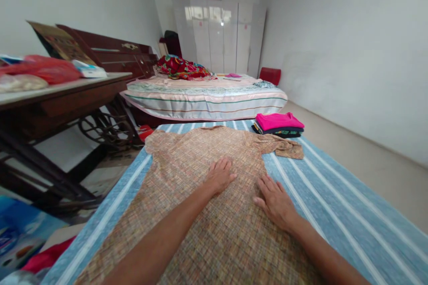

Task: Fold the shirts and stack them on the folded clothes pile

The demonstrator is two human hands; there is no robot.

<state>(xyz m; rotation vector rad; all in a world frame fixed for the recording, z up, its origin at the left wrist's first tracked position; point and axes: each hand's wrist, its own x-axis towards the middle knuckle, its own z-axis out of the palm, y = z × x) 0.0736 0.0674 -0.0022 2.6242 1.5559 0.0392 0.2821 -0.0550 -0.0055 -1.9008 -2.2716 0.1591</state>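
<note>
A tan, crosshatch-patterned long-sleeved garment (214, 227) lies spread over a blue-and-white striped cloth (321, 178). My left hand (220, 174) rests flat on the middle of the garment, fingers stretched away from me. My right hand (276, 200) lies flat near its right edge, fingers spread. Neither hand grips anything. The right sleeve (284, 147) is bunched, with its cuff lying on the striped cloth. Beyond it sits a stack of folded clothes (279, 124), bright pink on top and darker pieces below.
At left stands a treadle sewing machine table (115, 78) with a red plastic bag (50, 69) on it. A made bed (207, 98) with a red floral blanket (182, 67) is farther back, before a white wardrobe (217, 31). Bare floor (361, 151) runs along the right wall.
</note>
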